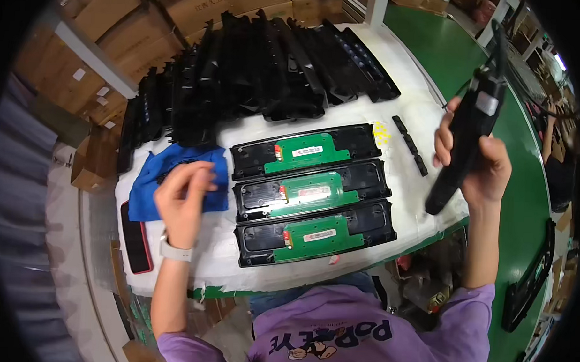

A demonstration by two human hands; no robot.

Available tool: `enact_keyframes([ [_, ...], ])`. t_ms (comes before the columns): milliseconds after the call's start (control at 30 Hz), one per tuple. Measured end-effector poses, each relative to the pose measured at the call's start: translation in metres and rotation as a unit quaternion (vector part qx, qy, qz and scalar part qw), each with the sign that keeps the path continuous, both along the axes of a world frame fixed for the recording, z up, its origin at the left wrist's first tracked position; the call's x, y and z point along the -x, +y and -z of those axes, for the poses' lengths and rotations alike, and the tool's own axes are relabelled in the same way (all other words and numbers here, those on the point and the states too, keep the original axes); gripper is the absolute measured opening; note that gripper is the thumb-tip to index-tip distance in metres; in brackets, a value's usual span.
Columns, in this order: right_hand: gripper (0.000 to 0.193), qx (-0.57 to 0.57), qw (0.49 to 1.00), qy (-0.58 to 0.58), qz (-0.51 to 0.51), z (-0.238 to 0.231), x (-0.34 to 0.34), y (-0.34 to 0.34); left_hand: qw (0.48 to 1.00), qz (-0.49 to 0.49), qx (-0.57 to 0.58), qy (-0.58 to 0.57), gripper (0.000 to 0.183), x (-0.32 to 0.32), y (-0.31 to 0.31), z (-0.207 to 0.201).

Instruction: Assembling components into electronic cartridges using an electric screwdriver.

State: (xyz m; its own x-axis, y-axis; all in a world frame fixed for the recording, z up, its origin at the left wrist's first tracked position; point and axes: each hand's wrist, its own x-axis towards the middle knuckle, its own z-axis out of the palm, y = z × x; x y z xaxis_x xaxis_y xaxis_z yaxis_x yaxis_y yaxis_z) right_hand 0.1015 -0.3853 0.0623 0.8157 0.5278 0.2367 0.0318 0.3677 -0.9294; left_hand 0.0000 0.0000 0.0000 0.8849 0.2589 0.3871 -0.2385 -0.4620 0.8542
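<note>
In my right hand is a black electric screwdriver, held tilted over the right side of the table, with a cord at its upper end. My left hand hovers over a blue cloth, thumb and fingers pinched together; whatever lies between them is too small to make out. Dark small things on the cloth are partly hidden by that hand. Between my hands, three long black plastic housings lie in a stack of rows: the far one, the middle one and the near one. Each carries a green circuit board.
Many black plastic housings are heaped along the table's far side. A narrow black strip and yellow dots lie right of the rows. A red-edged phone rests at the left edge. Beyond the right side runs a green surface.
</note>
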Motion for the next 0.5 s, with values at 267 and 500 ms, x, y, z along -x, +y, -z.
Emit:
enact_keyframes([
  [267, 0.056, -0.272, 0.953, -0.079, -0.109, -0.051, -0.02, 0.128, 0.916, 0.199, 0.335, 0.099, 0.019, -0.027, -0.067, -0.014],
  [500, 0.045, -0.268, 0.904, -0.152, -0.296, -0.047, -0.027, 0.158, 0.896, 0.218, 0.371, 0.114, 0.016, -0.017, -0.054, 0.004],
])
